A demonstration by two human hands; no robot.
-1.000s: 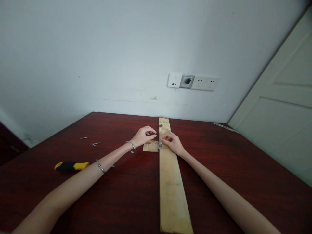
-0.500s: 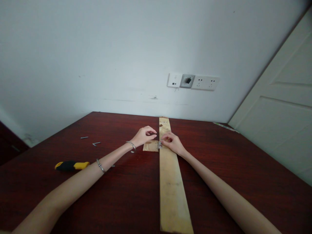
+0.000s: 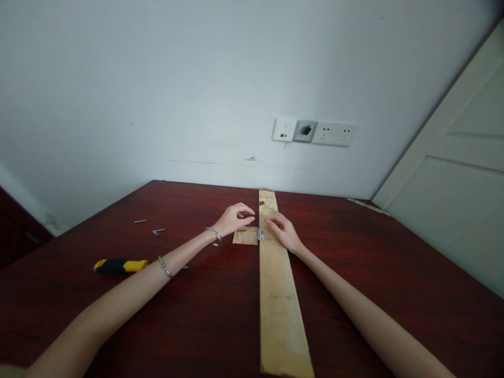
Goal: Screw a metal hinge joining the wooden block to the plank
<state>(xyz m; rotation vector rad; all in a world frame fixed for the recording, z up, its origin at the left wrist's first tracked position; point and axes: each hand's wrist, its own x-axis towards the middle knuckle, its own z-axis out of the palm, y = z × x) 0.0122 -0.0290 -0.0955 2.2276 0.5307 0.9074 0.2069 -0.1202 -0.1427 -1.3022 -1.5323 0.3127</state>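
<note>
A long pale wooden plank (image 3: 279,304) lies lengthwise on the dark red table, with a short wooden piece (image 3: 244,236) against its left side. On the plank's left edge, where the two meet, sits a small metal hinge (image 3: 261,233). My left hand (image 3: 235,218) hovers over the short piece, thumb and fingers apart with nothing between them. Just right of the hinge, my right hand (image 3: 286,232) rests at the plank, its thumb and forefinger slightly parted and apparently holding nothing.
A yellow and black screwdriver (image 3: 120,265) lies by my left forearm, which hides its far end. Several screws (image 3: 158,231) are scattered on the table (image 3: 205,325) to the left. Behind stands a white wall with sockets (image 3: 331,134); a pale door (image 3: 452,157) is at the right.
My right fingers have drawn back a little to the right from the hinge, so it shows more fully. The left hand has stayed nearly still. The whole view has shifted slightly.
</note>
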